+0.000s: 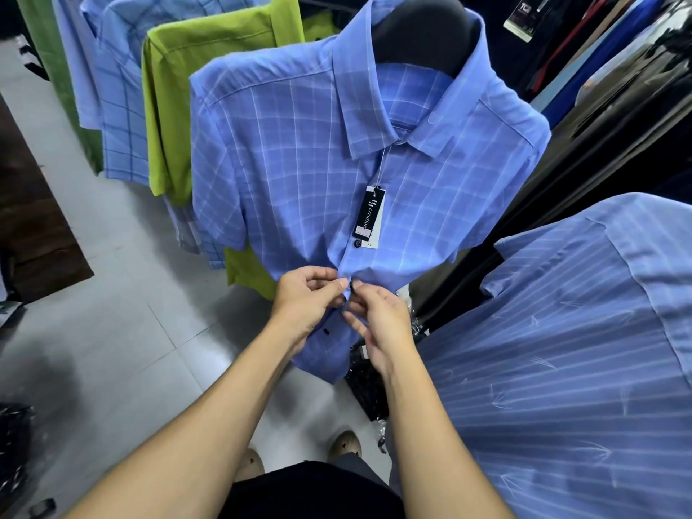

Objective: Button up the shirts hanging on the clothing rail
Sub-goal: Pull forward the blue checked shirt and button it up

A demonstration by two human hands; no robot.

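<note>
A blue checked short-sleeved shirt (299, 162) hangs in front of me on a black hanger form (423, 28). A black price tag (369, 213) dangles from its collar. One dark button (356, 243) below the tag is fastened. My left hand (307, 299) pinches the left placket edge and my right hand (378, 316) pinches the right edge; between their fingertips sits a dark button (351, 283). A lower button (325, 331) shows beside my left wrist on the open hem.
To the left hang a lime green shirt (179, 88) and more blue checked shirts (120, 106). A blue striped shirt (584, 350) hangs close at the right. Dark garments fill the rack at the back right. Grey floor tiles (112, 331) lie below, with black bags near my feet.
</note>
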